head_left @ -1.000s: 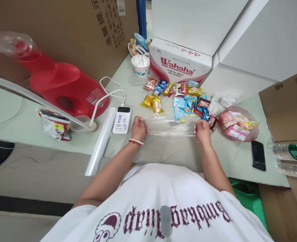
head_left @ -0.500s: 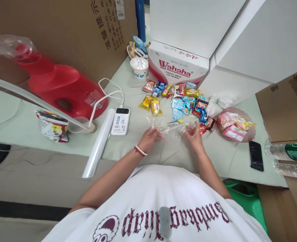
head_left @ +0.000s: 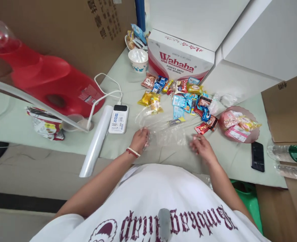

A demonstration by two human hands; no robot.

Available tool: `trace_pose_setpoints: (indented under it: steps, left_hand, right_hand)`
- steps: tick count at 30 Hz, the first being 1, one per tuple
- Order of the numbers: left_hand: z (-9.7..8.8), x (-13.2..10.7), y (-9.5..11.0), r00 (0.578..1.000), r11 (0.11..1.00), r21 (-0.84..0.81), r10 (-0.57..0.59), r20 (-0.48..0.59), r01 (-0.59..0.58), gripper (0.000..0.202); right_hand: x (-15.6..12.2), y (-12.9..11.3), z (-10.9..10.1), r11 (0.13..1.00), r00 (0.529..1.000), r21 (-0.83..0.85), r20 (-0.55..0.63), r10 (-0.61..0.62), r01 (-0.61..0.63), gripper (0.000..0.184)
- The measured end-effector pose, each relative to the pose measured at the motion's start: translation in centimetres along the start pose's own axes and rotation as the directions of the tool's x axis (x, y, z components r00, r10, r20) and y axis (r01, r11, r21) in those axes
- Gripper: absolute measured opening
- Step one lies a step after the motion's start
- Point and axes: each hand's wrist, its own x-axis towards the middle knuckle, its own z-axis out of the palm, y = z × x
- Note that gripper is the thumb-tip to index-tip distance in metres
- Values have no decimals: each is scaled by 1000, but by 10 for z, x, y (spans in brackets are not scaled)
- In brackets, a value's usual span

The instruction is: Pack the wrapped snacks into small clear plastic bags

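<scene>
A clear plastic bag lies spread over the table in front of me. My left hand pinches its left edge between thumb and fingers. To the right of the bag, my right hand hovers with loosely bent fingers apart and nothing visible in them. A small grey and yellow packet shows at the bag's far part; whether inside or under the film I cannot tell. Just beyond lie blue snack packets, yellow-wrapped snacks and a red packet.
A pink bowl of snacks and a phone are at right. At left stand a white power bank, a plastic film roll and a red jug. A Wahaba-style printed carton and paper cup are behind.
My right hand has moved right and nearer to me, away from the bag. My left hand has shifted left, and the bag now lies wider and flatter.
</scene>
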Motion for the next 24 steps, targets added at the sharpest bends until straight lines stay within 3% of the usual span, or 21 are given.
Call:
trace_pose_setpoints:
  steps: [3, 5, 8, 10, 12, 14, 16, 18, 19, 21, 24]
  left_hand:
    - [10, -6, -3, 1000, 1000, 29, -1, 10, 0, 39]
    - [8, -6, -3, 998, 995, 84, 60, -36, -57, 37]
    - [-7, -1, 1, 958, 948, 249, 240, -156, -197, 28]
    - [-18, 1, 1, 903, 855, 449, 379, -201, -259, 35]
    - [-25, 0, -3, 827, 700, 650, 529, -193, -296, 54]
    - [-27, -3, -11, 725, 538, 772, 672, -151, -339, 70]
    - [-27, -6, -21, 597, 379, 843, 797, -89, -381, 75]
    - [-28, -9, -30, 517, 256, 874, 856, -6, -413, 61]
    - [-29, -10, -33, 505, 205, 878, 862, 48, -433, 49]
    - [-31, -12, -36, 514, 103, 859, 834, 200, -501, 27]
    - [-31, -16, -32, 564, -12, 785, 689, 455, -619, 29]
  right_hand:
    - [0, 2, 37, 995, 996, -49, 20, -88, 89, 73]
    - [7, 3, 53, 987, 987, -29, -15, -161, 160, 59]
    - [9, 10, 46, 985, 984, 3, -42, -174, 175, 34]
    - [-2, 16, 25, 991, 991, -13, 23, -131, 132, 29]
    - [-19, 18, 0, 995, 983, -76, 176, -43, 58, 31]
    - [-28, 12, -25, 979, 949, -201, 313, 34, 31, 41]
    - [-19, -6, -46, 929, 953, -348, 303, -20, 130, 46]
    - [12, -36, -60, 812, 955, -503, 164, -247, 296, 36]
    - [34, -54, -62, 735, 923, -576, 98, -373, 358, 31]
    - [86, -93, -55, 529, 816, -721, 86, -572, 447, 25]
    - [161, -140, -18, 224, 678, -836, 218, -702, 501, 33]
